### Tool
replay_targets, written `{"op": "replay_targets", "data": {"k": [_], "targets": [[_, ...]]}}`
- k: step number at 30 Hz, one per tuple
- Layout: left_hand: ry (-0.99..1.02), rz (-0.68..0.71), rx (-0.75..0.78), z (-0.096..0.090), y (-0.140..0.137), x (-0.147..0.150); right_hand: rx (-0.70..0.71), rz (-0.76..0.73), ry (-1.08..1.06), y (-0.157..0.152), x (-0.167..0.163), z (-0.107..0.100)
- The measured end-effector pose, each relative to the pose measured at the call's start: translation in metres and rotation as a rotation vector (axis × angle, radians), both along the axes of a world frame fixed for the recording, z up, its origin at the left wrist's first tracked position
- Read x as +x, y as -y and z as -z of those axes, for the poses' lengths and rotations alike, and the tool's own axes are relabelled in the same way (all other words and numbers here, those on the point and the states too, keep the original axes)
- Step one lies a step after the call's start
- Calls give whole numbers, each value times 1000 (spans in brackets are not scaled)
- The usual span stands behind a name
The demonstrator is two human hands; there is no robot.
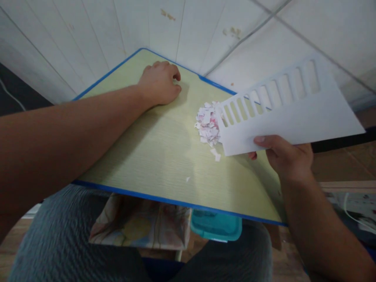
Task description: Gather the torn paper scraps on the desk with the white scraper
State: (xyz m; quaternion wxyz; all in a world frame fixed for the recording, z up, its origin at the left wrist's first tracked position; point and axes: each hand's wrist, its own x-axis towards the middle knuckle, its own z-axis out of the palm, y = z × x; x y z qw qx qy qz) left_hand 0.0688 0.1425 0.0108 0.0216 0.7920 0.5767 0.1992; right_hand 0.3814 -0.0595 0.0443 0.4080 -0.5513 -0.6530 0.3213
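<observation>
My right hand (289,156) grips the lower edge of a white sheet with a row of rounded slots (293,121), thumb on its near face. The sheet is tilted up to the right, and its left end meets a heap of torn paper scraps (208,123). The scraps are white with some pink marks, and part of the heap lies behind the sheet. Toward the back left, my left hand (161,82) rests on the table with loosely curled fingers. A gap shows between its thumb and forefinger, with nothing visible in it.
The pale yellow-green table (141,156) has a blue rim and stands against a white panelled wall (132,27) with a grey cable. One small scrap (188,179) lies near the front. Below the front edge are a patterned cloth (141,227) and a teal plastic container (217,225).
</observation>
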Motion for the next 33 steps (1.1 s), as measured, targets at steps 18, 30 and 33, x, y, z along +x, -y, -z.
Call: {"op": "replay_targets", "data": {"k": [18, 30, 33], "targets": [[3, 16, 9, -1, -1, 0, 42, -68, -22, 8, -18, 0], [19, 11, -4, -1, -2, -2, -159, -280, 27, 29, -31, -10], [10, 24, 11, 0, -3, -1, -215, -360, 39, 30, -35, -12]]}}
